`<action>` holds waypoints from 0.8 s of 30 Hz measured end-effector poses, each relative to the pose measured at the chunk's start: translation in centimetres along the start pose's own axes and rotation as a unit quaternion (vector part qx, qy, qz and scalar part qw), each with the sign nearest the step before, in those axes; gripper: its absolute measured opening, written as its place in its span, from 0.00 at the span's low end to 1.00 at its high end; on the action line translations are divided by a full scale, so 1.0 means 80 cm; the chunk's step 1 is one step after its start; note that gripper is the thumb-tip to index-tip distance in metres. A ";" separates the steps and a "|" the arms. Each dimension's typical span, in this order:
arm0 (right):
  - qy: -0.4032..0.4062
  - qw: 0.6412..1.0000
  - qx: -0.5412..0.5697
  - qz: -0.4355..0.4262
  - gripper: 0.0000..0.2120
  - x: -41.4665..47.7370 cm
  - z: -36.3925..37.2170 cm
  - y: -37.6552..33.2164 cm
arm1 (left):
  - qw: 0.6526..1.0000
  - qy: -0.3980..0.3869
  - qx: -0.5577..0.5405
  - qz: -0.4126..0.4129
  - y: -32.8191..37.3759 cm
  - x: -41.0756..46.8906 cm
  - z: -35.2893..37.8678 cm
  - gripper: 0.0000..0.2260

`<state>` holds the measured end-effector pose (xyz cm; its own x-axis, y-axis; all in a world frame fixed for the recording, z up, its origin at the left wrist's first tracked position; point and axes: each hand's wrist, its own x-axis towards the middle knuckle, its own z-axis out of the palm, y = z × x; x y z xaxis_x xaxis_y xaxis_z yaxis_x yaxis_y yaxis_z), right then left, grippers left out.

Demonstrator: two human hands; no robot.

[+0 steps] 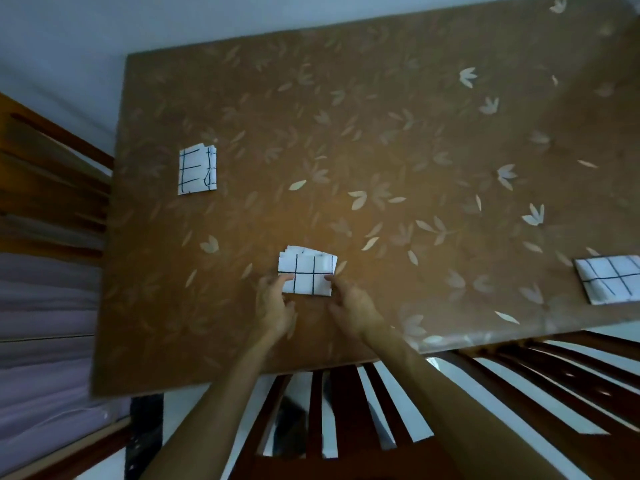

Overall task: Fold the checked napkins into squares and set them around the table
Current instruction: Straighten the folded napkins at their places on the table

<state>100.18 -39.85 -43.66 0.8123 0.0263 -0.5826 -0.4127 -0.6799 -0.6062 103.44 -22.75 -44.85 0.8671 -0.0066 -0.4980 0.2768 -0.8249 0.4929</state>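
Three white napkins with black check lines lie folded on a brown leaf-patterned table (381,133). One folded napkin (306,273) lies near the front edge, and both hands touch it. My left hand (275,306) pinches its lower left corner. My right hand (353,308) holds its lower right corner with the fingertips. A second folded napkin (196,169) rests near the left edge. A third folded napkin (609,278) sits at the right side, partly cut off by the frame.
A dark wooden slatted chair back (346,410) stands below the table's front edge, under my forearms. Another wooden chair (52,174) stands at the left side. A pale wall runs behind the table.
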 end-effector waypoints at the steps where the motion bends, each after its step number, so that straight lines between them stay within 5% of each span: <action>1: 0.005 1.000 0.007 0.011 0.27 -0.001 -0.001 -0.002 | 1.000 -0.012 0.013 -0.001 -0.004 0.002 -0.002 0.28; 6: -0.014 0.999 -0.020 0.044 0.28 -0.012 0.008 -0.002 | 0.973 -0.086 0.205 0.058 -0.015 -0.007 -0.014 0.31; 10: 0.011 0.997 -0.033 0.069 0.24 -0.022 0.025 -0.004 | 0.961 -0.074 0.239 0.121 -0.024 -0.013 -0.015 0.20; 15: 0.084 0.995 -0.027 0.048 0.16 -0.030 0.022 -0.006 | 0.974 0.005 0.134 0.181 -0.030 -0.014 -0.026 0.09; 24: 0.112 0.988 0.068 0.077 0.17 -0.018 -0.010 -0.006 | 0.990 -0.036 -0.069 0.118 -0.029 0.005 -0.023 0.16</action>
<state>99.56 -40.11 -42.10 0.8008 -0.2430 -0.5474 -0.5769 -0.5584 -0.5961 103.91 -19.81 -44.83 0.8838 -0.2342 -0.4050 0.1286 -0.7107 0.6916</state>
